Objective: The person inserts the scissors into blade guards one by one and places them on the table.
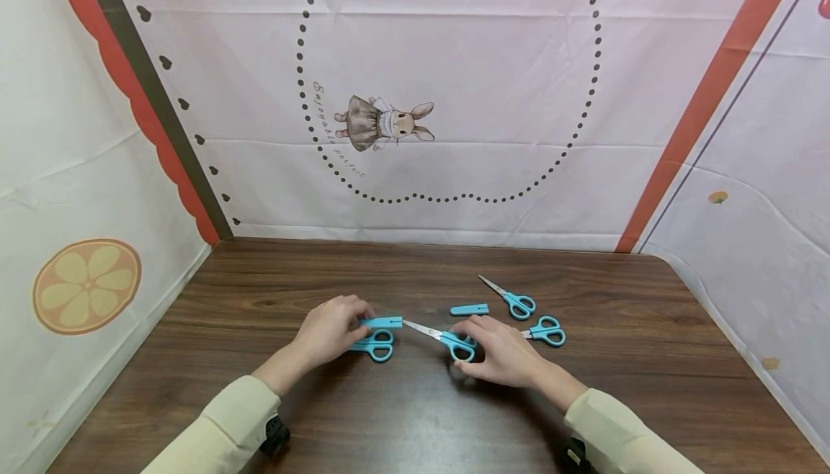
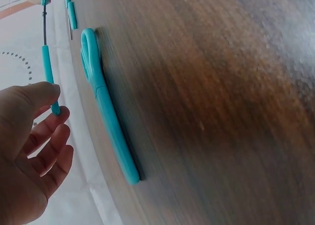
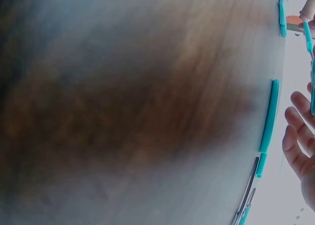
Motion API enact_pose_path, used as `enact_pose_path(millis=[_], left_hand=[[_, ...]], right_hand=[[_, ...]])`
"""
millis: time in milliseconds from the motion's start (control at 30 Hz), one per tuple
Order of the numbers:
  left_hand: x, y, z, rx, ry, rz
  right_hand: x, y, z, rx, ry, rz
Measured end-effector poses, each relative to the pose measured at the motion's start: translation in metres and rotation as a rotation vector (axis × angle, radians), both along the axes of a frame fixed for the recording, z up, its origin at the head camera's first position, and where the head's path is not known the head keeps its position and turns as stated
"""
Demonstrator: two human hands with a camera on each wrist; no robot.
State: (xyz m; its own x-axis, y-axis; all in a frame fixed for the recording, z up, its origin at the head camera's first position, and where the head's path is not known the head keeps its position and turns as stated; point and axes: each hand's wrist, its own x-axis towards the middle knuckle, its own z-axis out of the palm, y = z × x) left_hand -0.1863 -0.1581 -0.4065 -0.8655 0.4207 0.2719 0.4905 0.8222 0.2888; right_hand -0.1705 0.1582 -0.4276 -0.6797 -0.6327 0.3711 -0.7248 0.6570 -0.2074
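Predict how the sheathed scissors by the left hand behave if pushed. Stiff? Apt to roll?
Scissors should move as one stiff piece: the sheath runs straight on from the handles. Likely to slide or pivot rather than roll, since they lie flat with wide finger loops. Possibly slippery: sheath and table both look smooth.

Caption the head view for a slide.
Over a brown table, the right hand holds scissors pointing at a blade cover held in the left hand.

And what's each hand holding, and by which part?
The left hand pinches a blue blade cover near its closed end; the right hand holds scissors by the handles.
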Motion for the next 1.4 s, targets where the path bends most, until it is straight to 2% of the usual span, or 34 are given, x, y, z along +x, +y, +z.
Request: enact_pose_path(millis=[467, 867, 1200, 1400], left_hand=[[0.0027, 0.0029, 0.0008, -0.007, 0.007, -0.03], [0.0056, 0.0042, 0.0028, -0.017, 0.029, -0.043], [0.0069, 0.0055, 0.0058, -0.029, 0.048, -0.036], [0.0075, 0.0057, 0.0066, -0.033, 0.056, -0.034]], right_hand=[[-0.0004, -0.0001, 0.001, 0.028, -0.002, 0.021], [-0.0017, 0.0005, 0.0006, 0.012, -0.006, 0.044], [-0.0034, 0.0004, 0.0046, 0.044, -0.021, -0.008], [-0.0049, 0.0012, 0.0065, 0.033, -0.043, 0.011]])
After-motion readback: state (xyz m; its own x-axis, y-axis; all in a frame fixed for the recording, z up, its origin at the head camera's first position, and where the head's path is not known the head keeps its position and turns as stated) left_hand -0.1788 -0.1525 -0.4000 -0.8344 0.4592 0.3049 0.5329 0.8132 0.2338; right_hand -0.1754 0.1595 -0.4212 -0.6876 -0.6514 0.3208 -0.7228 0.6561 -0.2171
